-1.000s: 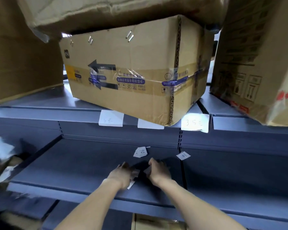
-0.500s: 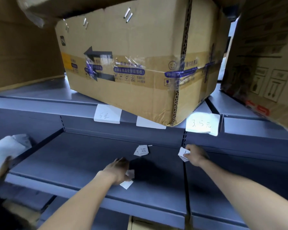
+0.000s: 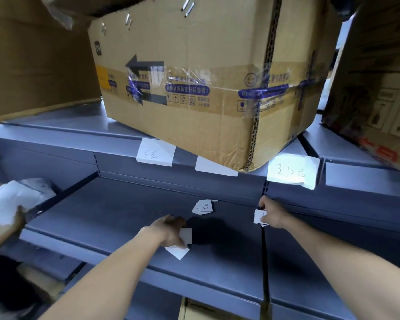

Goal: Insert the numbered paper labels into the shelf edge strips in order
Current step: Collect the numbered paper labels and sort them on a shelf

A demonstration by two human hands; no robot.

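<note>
Grey metal shelf [image 3: 116, 213] under a taped cardboard box [image 3: 194, 54], with a small stack of numbered labels [image 3: 203, 207] lying flat toward the far side. Left grip [image 3: 171, 232] clenched on a few blank-faced labels [image 3: 178, 252] at the near middle, one corner jutting nearward, numbers hidden. Right grip [image 3: 273, 215] pinching one label [image 3: 258, 217] at the right-hand shelf seam, paper just left of the fingers, long axis near-to-far, marking half covered.

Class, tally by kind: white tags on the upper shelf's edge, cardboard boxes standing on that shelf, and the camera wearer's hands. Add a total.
White tags: 3 (5 tag, blank tag, 3.5 tag)
Cardboard boxes: 3 (left box, centre box, right box)
Hands: 2 (left hand holding papers, right hand pinching label)
Total: 8
</note>
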